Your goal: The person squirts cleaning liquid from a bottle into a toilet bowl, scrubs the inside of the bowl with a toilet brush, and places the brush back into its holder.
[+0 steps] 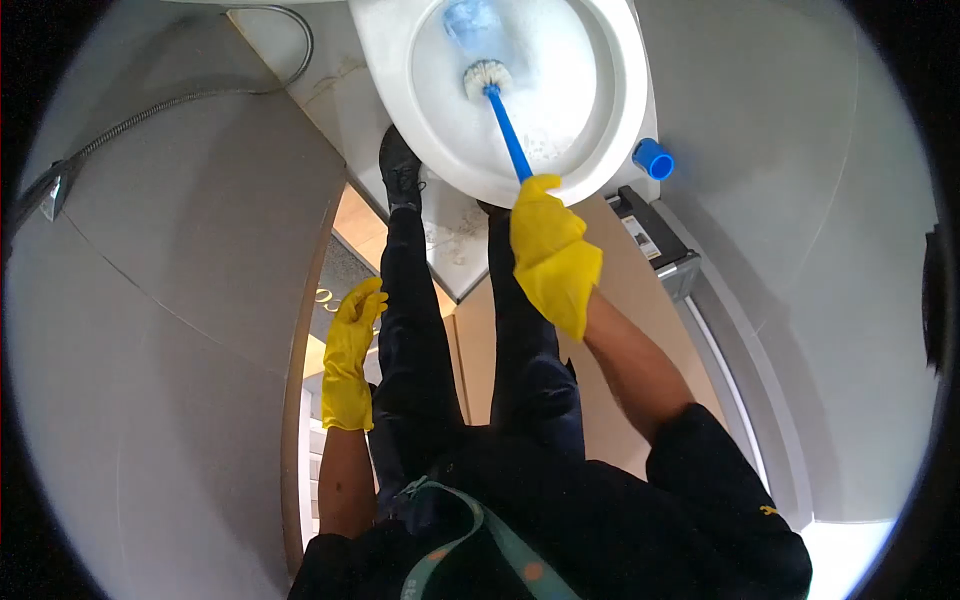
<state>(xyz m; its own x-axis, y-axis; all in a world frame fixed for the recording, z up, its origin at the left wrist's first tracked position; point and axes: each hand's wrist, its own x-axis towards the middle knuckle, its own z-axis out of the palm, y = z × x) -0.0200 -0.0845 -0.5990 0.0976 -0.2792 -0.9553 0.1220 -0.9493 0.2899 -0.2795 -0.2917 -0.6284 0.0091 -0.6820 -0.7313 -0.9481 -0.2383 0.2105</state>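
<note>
My right hand, in a yellow rubber glove, is closed around the blue handle of a toilet brush. The brush's white bristle head rests inside the bowl of a white toilet, where the inner surface looks wet and bubbly, with bluish water at the drain. My left hand, gloved the same way, hangs beside my left thigh. Its fingers are loosely bent and nothing shows in them.
A blue cup-shaped holder sits right of the toilet. Beyond my right forearm is a dark box-like wall fitting. A metal hose runs along the left wall. Grey walls curve close on both sides; a doorway with a dark mat lies at left.
</note>
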